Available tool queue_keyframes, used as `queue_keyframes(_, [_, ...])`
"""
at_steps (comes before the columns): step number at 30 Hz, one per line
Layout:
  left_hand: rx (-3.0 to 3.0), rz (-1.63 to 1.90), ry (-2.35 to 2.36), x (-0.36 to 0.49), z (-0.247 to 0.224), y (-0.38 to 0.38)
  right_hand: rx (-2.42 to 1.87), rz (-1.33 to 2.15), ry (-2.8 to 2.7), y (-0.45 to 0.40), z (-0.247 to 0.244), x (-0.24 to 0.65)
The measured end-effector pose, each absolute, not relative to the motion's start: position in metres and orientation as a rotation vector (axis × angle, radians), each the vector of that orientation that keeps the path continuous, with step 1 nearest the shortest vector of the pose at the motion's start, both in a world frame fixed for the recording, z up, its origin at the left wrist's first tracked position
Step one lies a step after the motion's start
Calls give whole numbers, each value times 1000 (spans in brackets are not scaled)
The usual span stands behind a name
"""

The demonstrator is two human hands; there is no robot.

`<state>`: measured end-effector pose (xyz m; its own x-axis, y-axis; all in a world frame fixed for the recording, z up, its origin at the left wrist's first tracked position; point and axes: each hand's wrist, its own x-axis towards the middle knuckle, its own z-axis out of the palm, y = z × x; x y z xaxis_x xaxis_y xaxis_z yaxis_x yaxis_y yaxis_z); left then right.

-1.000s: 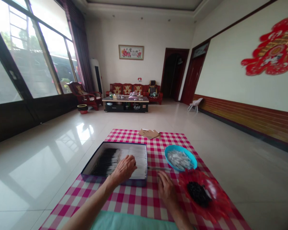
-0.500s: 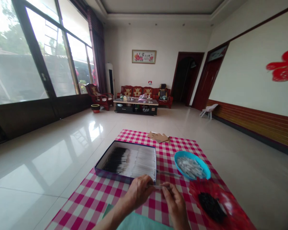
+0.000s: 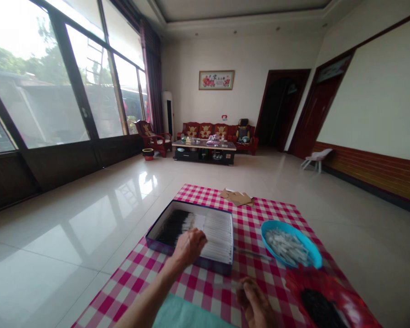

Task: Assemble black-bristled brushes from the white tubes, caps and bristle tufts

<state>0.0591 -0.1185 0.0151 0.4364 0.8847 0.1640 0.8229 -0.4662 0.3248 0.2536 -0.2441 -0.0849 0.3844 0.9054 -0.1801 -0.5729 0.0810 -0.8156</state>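
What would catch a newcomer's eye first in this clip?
The pink-and-white checked cloth on the glossy tiled floor stands out first, with a dark-edged box of white rows darkening to black at its left end, the left hand over them. To the right sit a blue bowl of small white pieces and, beyond the right hand, a red dish holding a black clump.

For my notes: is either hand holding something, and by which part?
The right hand seems to pinch a thin pale stick near one end, though blur hides detail. The left hand, above a dark blue rectangular box, shows nothing held.
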Motion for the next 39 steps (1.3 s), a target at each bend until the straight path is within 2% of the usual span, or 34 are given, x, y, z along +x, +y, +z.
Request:
queue_keyframes(4, [2515, 215, 1616, 35, 4, -64, -984, 1228, -321, -244, -85, 257])
queue_keyframes(9, [2548, -20, 1638, 28, -25, -45, -964, 1246, -362, -245, -89, 258])
queue_keyframes(14, [2578, -73, 1634, 29, -35, -49, -948, 1235, -391, -249, -89, 255])
queue_keyframes(19, [2612, -17, 1598, 30, -22, -50, -909, 1216, -407, -251, -81, 252])
queue_keyframes(25, [2664, 258, 1571, 31, 24, -79, -782, 1262, -314, -252, -75, 252])
queue_keyframes(27, [2560, 625, 1498, 34, 39, -100, -740, 1265, -248, -252, -76, 253])
queue_keyframes(30, [1967, 1160, 1171, 47, 46, -133, -706, 1265, -163, -252, -77, 255])
queue_keyframes(34, [1199, 1252, 861, 71, 25, -160, -662, 1284, -112, -252, -78, 258])
queue_keyframes(39, [822, 1288, 831, 79, 3, -160, -597, 1274, -104, -251, -79, 265])
